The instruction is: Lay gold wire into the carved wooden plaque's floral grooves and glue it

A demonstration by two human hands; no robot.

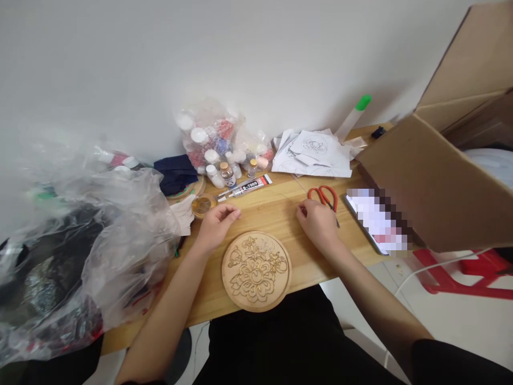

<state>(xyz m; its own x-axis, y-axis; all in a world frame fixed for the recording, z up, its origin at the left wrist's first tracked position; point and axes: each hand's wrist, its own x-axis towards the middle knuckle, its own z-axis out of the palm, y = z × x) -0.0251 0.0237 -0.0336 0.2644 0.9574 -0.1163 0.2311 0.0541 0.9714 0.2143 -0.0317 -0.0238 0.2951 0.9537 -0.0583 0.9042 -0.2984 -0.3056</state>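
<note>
A round wooden plaque (pixel 256 272) carved with flowers lies at the table's front edge, gold lines running along parts of its pattern. Above its left side is my left hand (pixel 216 224), thumb and fingers pinched together; anything between them is too small to make out. My right hand (pixel 318 222) is curled closed to the right of the plaque, and its fingertips are mostly hidden. Just behind that hand lie orange-handled scissors (pixel 328 197), partly covered by it. Beside my left hand sits a round spool of gold wire (pixel 203 205).
Behind are a B-7000 glue tube (pixel 250 185), small bottles (pixel 227 174), bagged jars (pixel 212 133) and drawn paper sheets (pixel 312 155). A large plastic bag (pixel 132 230) crowds the left. On the right are a phone (pixel 374 222) and an open cardboard box (pixel 436 187).
</note>
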